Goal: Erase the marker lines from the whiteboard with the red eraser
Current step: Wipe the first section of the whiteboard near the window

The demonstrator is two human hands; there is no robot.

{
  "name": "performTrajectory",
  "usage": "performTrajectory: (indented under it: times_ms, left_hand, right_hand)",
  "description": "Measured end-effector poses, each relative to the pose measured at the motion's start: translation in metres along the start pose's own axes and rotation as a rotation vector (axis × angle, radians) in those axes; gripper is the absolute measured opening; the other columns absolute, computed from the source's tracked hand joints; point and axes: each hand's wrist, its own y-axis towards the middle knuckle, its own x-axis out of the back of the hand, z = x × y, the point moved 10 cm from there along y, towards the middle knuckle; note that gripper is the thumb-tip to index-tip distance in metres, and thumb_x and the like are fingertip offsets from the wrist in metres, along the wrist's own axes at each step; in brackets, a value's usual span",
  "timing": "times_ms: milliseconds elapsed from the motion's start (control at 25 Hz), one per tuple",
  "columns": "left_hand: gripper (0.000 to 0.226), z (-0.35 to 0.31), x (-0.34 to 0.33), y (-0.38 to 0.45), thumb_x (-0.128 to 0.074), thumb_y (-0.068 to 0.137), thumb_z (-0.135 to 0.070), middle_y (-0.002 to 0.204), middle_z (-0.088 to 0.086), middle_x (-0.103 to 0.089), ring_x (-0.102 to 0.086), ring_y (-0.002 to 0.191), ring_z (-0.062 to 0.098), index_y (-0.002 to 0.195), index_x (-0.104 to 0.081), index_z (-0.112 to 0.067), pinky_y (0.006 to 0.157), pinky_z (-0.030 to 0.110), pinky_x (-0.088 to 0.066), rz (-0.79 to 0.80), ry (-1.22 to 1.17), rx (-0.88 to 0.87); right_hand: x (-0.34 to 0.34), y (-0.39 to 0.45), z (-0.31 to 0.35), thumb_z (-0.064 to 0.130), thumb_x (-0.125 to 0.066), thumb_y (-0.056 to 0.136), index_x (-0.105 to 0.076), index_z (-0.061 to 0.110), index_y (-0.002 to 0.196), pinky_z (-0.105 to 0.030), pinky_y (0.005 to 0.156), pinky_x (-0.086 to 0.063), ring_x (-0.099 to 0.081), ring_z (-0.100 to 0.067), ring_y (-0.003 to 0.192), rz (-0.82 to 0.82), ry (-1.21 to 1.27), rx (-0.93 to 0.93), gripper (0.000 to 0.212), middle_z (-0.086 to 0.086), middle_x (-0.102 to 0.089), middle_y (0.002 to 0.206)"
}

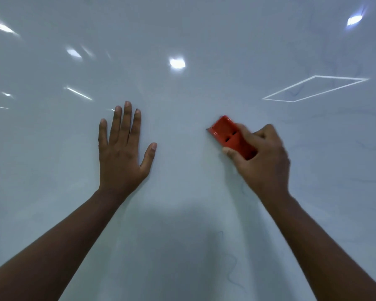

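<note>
Right of the left hand (123,148), which we press flat and open-fingered against the board (182,35), our right hand (263,157) clasps the eraser (230,135), fingers curled over its back and thumb under its lower edge. Tilted, the eraser lies with its pad seemingly against the board, level with the left hand's knuckles; motion blur suggests a stroke in progress. Faint marker lines (231,268) remain below and right of the left hand, near the right forearm, with paler traces far to the right. To wipe well, we judge that the pad should stay flat, pressure even, and strokes overlap, working down toward those lower lines while the left hand steadies the board. No brand, label or legible writing can be read on eraser or board; bright patches are light reflections (177,63).
</note>
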Motion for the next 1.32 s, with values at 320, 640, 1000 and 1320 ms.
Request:
performTrajectory:
  times_ms: [320,640,1000,1320]
  left_hand:
    - [0.075,-0.006,-0.002,-0.026,-0.040,0.111,-0.046,0.178,0.016,-0.013,-0.010,0.166,0.032,0.170,-0.018,-0.007,0.133,0.058,-0.008,0.022,0.000,0.011]
    - [0.074,-0.009,-0.005,-0.057,-0.040,0.110,-0.045,0.178,0.016,-0.013,-0.010,0.166,0.032,0.169,-0.019,-0.006,0.133,0.057,-0.007,0.059,-0.004,0.020]
    - [0.073,-0.017,-0.004,-0.095,-0.043,0.110,-0.041,0.177,0.018,-0.015,-0.013,0.165,0.034,0.168,-0.022,-0.003,0.133,0.059,-0.009,0.069,-0.020,0.040]
    - [0.072,-0.026,-0.009,-0.128,-0.046,0.109,-0.037,0.176,0.019,-0.015,-0.013,0.165,0.036,0.167,-0.022,-0.002,0.132,0.061,-0.009,0.090,-0.030,0.079]
  right_hand:
    - [0.021,-0.010,-0.044,0.046,-0.086,0.076,-0.067,0.030,0.134,-0.034,0.079,-0.053,-0.059,-0.017,0.084,-0.110,0.098,-0.237,0.063,0.000,-0.053,0.099]
    - [-0.033,-0.125,0.015,0.043,-0.088,0.077,-0.068,0.014,0.127,-0.042,0.071,-0.055,-0.058,-0.026,0.089,-0.042,0.128,-0.164,0.062,-0.004,-0.056,0.099]
    - [0.003,-0.090,-0.053,0.052,-0.086,0.073,-0.065,0.032,0.120,-0.043,0.070,-0.059,-0.067,-0.014,0.081,-0.085,0.172,-0.366,0.055,0.006,-0.059,0.103]
    - [0.020,-0.160,-0.099,0.046,-0.088,0.076,-0.068,0.021,0.120,-0.046,0.080,-0.059,-0.064,-0.001,0.082,-0.252,0.249,-0.625,0.055,0.004,-0.062,0.100]
